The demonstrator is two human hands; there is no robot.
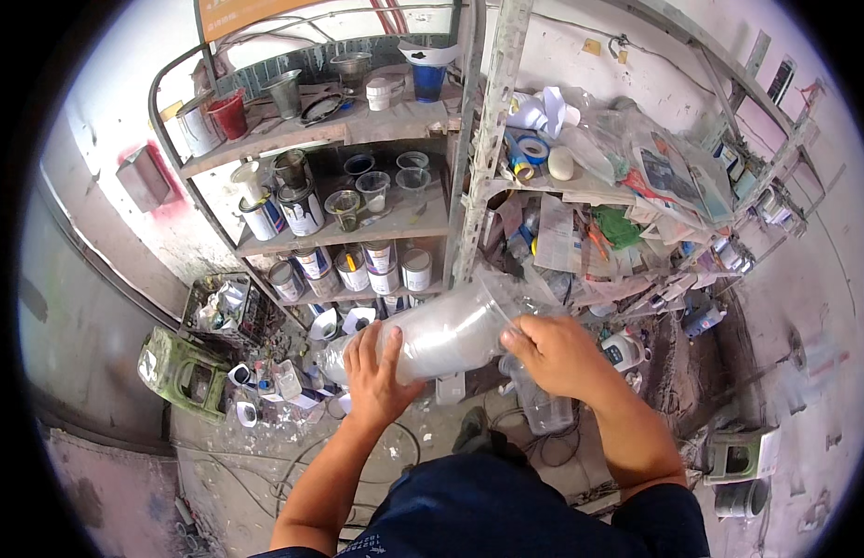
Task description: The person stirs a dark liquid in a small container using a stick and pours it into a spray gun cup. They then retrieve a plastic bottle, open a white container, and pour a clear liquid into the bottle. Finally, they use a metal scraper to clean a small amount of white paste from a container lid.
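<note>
Both of my hands hold a long stack of clear plastic cups (pixel 443 331), lying nearly sideways with the wide rim toward the upper right. My left hand (pixel 376 372) is wrapped round the lower left part of the stack, thumb and fingers on its side. My right hand (pixel 553 358) grips at the rim end, its fingertips curled on the plastic. Below my right hand hangs another clear plastic piece (pixel 544 405); I cannot tell whether it is a separate cup or part of a wrapper. The far left end of the stack is partly hidden behind my left fingers.
Ahead stands a metal shelf (pixel 358 223) with paint cans and cups. A cluttered rack (pixel 502 93) holds paper and tape at the right. A green stool (pixel 172 358), a black crate (pixel 223 325), floor clutter and hoses lie around; another stool (pixel 734 454) stands at lower right.
</note>
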